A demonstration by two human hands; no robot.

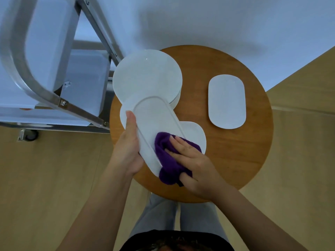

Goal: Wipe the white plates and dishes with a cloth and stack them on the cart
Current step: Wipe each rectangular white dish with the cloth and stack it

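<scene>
Right hand [192,160] pressing a bunched purple cloth [170,160] onto the near end of a long dish [154,122], fingers laid over the cloth and curled round its wad. Left hand [126,142] gripping the dish along its left edge, thumb on the rim, fingers hidden beneath. Dish held tilted above the near-left part of the round wooden tabletop [235,156], its far end overlapping a stack of round plates [146,75].

Probably glazed ceramic: stiff, smooth, breakable, likely slippery where damp, with some weight for its length. Best taken at the long edge near the middle, as now, so neither end dips; a thumb over the raised rim should stop it sliding. Cloth soft and yielding, easy to wad.

White, narrow, round-ended, with a shallow raised rim around a flat bed. Under it, another white piece [197,136] showing at the right. A separate oval dish [226,102] lying flat well to the right. Metal cart [54,98] just left of the tabletop, no stacked dishes visible on it.
</scene>
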